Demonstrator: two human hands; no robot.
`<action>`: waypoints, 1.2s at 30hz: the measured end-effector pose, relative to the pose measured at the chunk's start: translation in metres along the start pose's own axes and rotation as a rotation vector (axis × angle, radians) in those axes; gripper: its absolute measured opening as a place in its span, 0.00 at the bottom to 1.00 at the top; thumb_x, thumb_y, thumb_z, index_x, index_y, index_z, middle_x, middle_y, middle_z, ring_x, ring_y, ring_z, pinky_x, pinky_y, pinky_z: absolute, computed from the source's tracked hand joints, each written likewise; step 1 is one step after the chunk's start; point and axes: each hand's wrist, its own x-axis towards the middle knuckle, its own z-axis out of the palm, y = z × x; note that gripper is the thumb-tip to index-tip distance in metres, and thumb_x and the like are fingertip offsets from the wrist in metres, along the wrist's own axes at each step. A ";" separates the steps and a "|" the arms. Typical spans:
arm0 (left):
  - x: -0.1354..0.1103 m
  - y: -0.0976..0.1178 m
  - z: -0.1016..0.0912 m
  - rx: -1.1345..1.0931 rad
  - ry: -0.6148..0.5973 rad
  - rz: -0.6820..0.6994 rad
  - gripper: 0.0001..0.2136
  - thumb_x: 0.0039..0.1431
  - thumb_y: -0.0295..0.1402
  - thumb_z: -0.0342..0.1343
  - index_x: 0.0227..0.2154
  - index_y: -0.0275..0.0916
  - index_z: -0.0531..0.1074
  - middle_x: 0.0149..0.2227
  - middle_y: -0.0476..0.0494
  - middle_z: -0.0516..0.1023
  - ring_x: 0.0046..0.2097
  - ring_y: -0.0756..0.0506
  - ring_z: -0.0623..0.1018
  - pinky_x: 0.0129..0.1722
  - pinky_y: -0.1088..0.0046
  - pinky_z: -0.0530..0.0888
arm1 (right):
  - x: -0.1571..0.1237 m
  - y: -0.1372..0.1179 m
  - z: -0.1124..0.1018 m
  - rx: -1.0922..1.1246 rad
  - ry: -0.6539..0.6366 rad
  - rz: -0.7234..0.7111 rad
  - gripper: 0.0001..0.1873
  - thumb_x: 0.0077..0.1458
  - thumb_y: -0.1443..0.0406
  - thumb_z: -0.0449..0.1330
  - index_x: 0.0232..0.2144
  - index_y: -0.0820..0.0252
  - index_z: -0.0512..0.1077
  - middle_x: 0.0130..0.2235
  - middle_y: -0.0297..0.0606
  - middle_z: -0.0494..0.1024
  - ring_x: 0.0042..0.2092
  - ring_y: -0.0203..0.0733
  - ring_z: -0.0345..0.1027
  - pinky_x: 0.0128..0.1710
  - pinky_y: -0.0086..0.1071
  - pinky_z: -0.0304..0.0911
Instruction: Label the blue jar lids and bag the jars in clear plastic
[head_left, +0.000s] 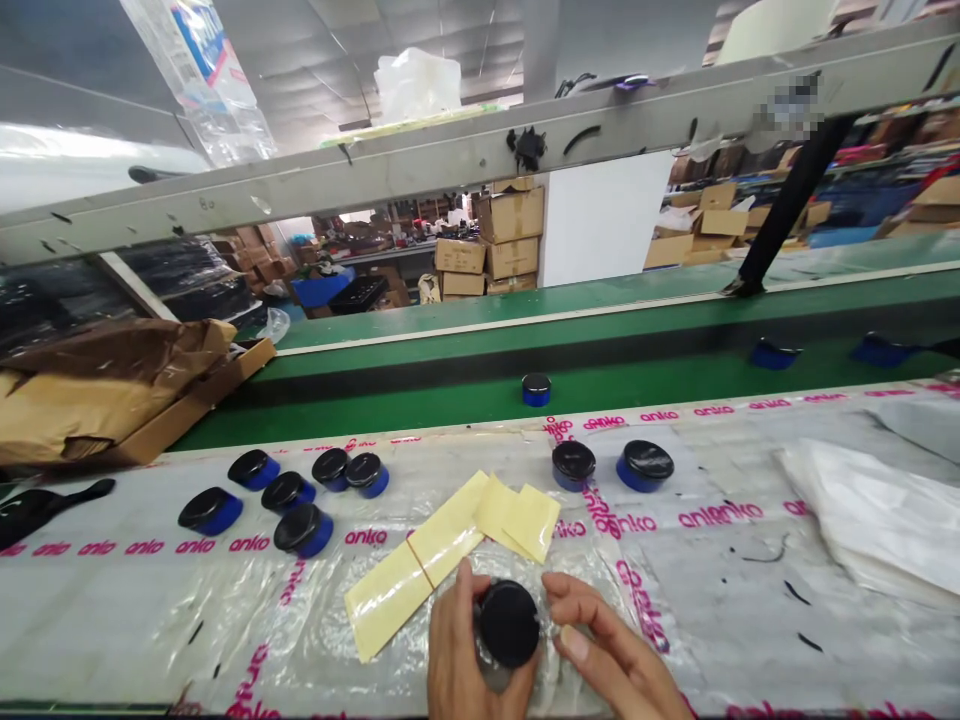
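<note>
Behind the plastic-covered table runs a green belt. Watching remotely, I see the left hand gripping a round black cap near yellow paper strips; the right hand, released and loosely curved, is just beside the cap.

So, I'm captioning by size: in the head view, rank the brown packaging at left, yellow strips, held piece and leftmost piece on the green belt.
1. Brown packaging
2. Yellow strips
3. Held piece
4. Leftmost belt piece
Nearness may enlarge the held piece, so true sizes are unsure.
</note>
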 end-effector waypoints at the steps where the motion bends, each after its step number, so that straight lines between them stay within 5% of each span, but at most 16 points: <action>1: -0.003 0.002 0.002 0.006 0.025 -0.008 0.34 0.60 0.40 0.60 0.66 0.43 0.55 0.47 0.37 0.77 0.48 0.38 0.79 0.48 0.54 0.77 | -0.003 0.001 0.000 0.007 -0.008 0.015 0.24 0.45 0.41 0.68 0.31 0.54 0.80 0.57 0.42 0.76 0.60 0.56 0.67 0.55 0.36 0.65; 9: -0.007 0.014 -0.002 -0.044 -0.054 -0.149 0.31 0.62 0.46 0.58 0.64 0.42 0.59 0.48 0.36 0.75 0.49 0.38 0.78 0.46 0.55 0.78 | -0.013 0.011 0.011 0.081 -0.059 0.054 0.26 0.47 0.40 0.67 0.35 0.53 0.80 0.64 0.44 0.69 0.58 0.59 0.68 0.53 0.41 0.68; 19: -0.012 0.010 -0.003 -0.043 -0.066 -0.150 0.32 0.62 0.43 0.57 0.66 0.42 0.55 0.49 0.36 0.74 0.50 0.38 0.77 0.48 0.54 0.77 | -0.015 0.024 0.018 0.027 -0.037 0.036 0.26 0.48 0.40 0.66 0.35 0.53 0.80 0.64 0.45 0.68 0.66 0.61 0.57 0.67 0.50 0.48; 36: -0.014 0.010 -0.006 -0.062 -0.109 -0.166 0.34 0.62 0.43 0.59 0.66 0.44 0.53 0.51 0.36 0.72 0.52 0.38 0.76 0.50 0.52 0.76 | -0.016 0.026 0.019 -0.029 -0.042 0.001 0.25 0.50 0.41 0.65 0.37 0.53 0.80 0.63 0.45 0.69 0.66 0.59 0.58 0.67 0.48 0.48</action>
